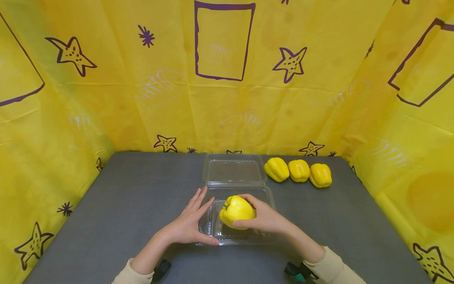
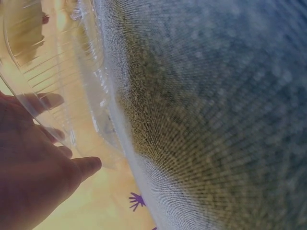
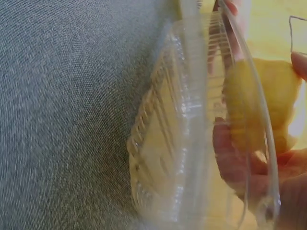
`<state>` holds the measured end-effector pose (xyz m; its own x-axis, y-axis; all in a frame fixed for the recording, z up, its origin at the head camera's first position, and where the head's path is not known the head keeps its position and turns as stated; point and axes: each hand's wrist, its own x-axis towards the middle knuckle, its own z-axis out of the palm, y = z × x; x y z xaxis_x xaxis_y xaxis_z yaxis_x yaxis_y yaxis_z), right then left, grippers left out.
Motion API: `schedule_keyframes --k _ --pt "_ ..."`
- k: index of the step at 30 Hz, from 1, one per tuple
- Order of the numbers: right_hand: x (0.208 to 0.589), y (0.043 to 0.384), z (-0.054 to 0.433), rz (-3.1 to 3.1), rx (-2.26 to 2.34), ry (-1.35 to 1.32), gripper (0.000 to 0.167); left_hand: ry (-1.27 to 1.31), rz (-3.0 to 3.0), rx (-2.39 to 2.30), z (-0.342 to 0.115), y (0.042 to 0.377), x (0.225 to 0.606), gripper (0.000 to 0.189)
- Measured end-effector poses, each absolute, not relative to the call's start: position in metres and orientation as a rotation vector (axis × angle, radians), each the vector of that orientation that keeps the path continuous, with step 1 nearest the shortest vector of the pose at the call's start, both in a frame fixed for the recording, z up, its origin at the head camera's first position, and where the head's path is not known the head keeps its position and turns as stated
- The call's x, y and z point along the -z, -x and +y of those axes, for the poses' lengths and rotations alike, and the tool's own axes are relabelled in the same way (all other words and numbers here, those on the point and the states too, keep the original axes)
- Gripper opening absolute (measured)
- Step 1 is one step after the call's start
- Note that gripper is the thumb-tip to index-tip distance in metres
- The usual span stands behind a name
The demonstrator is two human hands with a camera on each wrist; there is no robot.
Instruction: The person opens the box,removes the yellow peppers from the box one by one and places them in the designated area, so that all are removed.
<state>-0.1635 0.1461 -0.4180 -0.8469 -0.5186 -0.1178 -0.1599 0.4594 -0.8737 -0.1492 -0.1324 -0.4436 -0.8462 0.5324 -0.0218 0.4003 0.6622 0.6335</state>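
Observation:
My right hand [image 1: 260,215] grips a yellow bell pepper [image 1: 237,212] from its right side, with the green stem facing left. The pepper is over the base of a clear plastic clamshell container [image 1: 267,193], whose lid [image 1: 234,169] lies folded back behind it. In the right wrist view the bell pepper [image 3: 264,100] shows through the container's clear wall, fingers and thumb around it. My left hand [image 1: 189,225] is at the container's left side with fingers spread and straight. The left wrist view shows the left hand [image 2: 43,158] beside the clear rim.
Three more yellow bell peppers [image 1: 298,170] stand in a row at the back right of the grey table [image 1: 142,189], beside the lid. A yellow curtain [image 1: 220,106] with dark star drawings hangs around the back and sides.

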Motion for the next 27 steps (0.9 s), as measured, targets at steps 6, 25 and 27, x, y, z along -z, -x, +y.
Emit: schedule_keyframes --k 6,25,27 --pt "0.410 0.163 0.156 2.368 1.359 0.519 0.072 -0.784 2.678 -0.947 -0.133 0.149 0.443 0.122" --pt "0.391 0.168 0.186 2.521 1.528 0.289 0.072 -0.798 2.680 -0.951 -0.134 0.149 0.445 0.122" --pt "0.391 0.169 0.190 2.531 1.551 0.247 0.072 -0.802 2.679 -0.951 -0.134 0.149 0.445 0.123"
